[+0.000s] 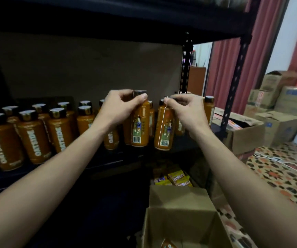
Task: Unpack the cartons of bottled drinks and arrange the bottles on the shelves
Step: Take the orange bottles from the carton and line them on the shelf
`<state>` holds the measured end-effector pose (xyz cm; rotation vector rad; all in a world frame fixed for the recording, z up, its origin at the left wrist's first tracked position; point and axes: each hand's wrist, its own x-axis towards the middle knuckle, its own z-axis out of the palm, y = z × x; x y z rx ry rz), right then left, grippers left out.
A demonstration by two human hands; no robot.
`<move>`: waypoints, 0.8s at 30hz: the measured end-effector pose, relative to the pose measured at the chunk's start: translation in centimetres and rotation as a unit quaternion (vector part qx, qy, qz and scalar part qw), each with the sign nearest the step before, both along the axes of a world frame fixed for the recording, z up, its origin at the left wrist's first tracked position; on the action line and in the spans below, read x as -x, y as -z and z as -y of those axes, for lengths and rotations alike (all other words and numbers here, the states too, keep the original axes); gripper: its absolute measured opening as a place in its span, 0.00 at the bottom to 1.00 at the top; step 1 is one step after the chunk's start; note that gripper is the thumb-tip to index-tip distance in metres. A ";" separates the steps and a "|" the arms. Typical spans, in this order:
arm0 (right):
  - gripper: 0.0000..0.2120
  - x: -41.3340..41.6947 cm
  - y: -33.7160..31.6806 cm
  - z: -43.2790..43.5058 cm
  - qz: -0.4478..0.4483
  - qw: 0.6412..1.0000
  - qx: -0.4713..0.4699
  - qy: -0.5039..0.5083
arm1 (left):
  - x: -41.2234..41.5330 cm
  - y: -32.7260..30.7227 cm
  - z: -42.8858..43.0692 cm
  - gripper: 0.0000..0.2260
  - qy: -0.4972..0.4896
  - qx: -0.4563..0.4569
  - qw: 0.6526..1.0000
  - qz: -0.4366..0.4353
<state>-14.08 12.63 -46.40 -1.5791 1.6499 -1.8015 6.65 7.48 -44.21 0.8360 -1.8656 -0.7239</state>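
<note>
A dark metal shelf (108, 163) fills my view, its left side lined with orange bottles (31, 136) under black caps. My left hand (121, 106) is wrapped round the neck of one bottle (140, 126), thumb on its cap, base at shelf level. My right hand (185, 111) pinches the cap of a second bottle (163, 129), tilted beside the first. An open carton (181, 221) sits below, more boxes (276, 111) stacked on the patterned floor (278, 172) to the right.

Two hands (121, 106), roughly fifteen orange bottles (33, 136), about seven cartons (183, 222).
</note>
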 end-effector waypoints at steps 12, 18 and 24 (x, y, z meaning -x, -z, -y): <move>0.17 0.5 -10.7 7.5 0.137 0.989 0.041 -0.030 | -2.1 -8.4 7.0 0.17 -0.144 0.024 0.987 -0.073; 0.20 0.3 -11.6 12.6 0.113 0.992 0.058 -0.006 | -1.9 -8.9 10.0 0.07 -0.179 0.004 0.982 -0.051; 0.08 -0.7 -10.2 16.5 -0.033 0.999 -0.037 -0.022 | -0.5 -8.7 12.4 0.11 -0.190 -0.033 0.980 0.050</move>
